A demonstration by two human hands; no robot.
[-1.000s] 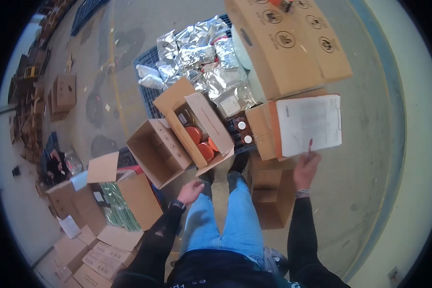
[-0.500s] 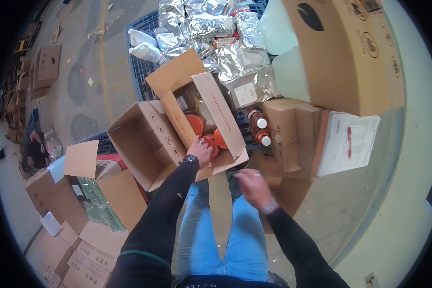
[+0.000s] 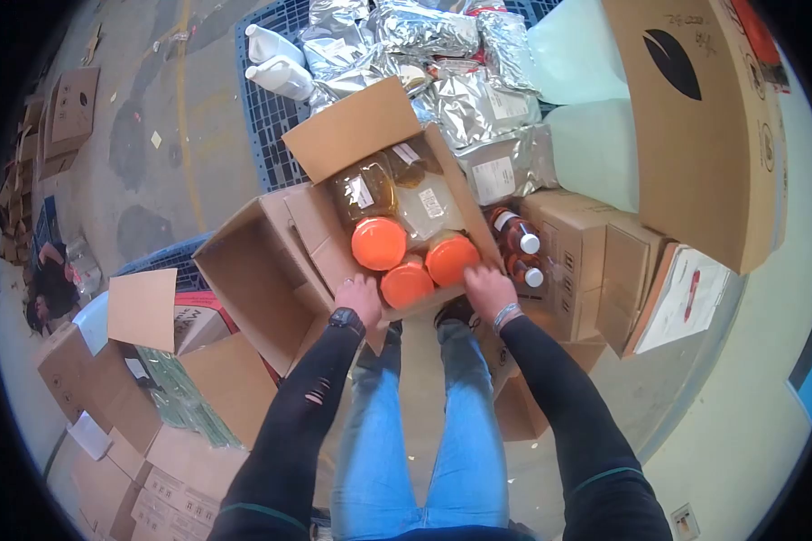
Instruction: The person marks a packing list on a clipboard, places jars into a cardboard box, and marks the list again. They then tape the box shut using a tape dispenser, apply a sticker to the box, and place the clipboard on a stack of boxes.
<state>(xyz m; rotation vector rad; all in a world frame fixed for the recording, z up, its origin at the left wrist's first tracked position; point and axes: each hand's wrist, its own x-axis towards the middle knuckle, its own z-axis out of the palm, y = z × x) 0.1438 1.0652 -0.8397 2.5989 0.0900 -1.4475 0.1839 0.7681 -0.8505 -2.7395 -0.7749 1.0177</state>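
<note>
An open cardboard box [image 3: 356, 131] stands in front of me with its flaps folded outward. Three jars with orange lids [image 3: 378, 243] fill its near half. Behind them lie clear packs of amber liquid [image 3: 365, 191] and a paler labelled pack [image 3: 427, 207]. My left hand [image 3: 359, 299] is closed on the box at its near left edge, its fingertips partly hidden. At the near right corner, my right hand [image 3: 490, 290] has its fingers curled over the box wall, beside an orange lid.
An emptied-looking carton [image 3: 262, 270] sits at left, and a box of green packs [image 3: 185, 388] beyond it. Silver pouches [image 3: 460, 108] and white jugs [image 3: 284, 79] cover a blue pallet [image 3: 266, 135]. At right are amber bottles [image 3: 523, 236], cartons [image 3: 568, 252] and a clipboard [image 3: 681, 302].
My left hand has come off the orange lids to the box's near left edge. My right hand has moved up to the near right corner. The flaps are spread wider, showing more contents.
</note>
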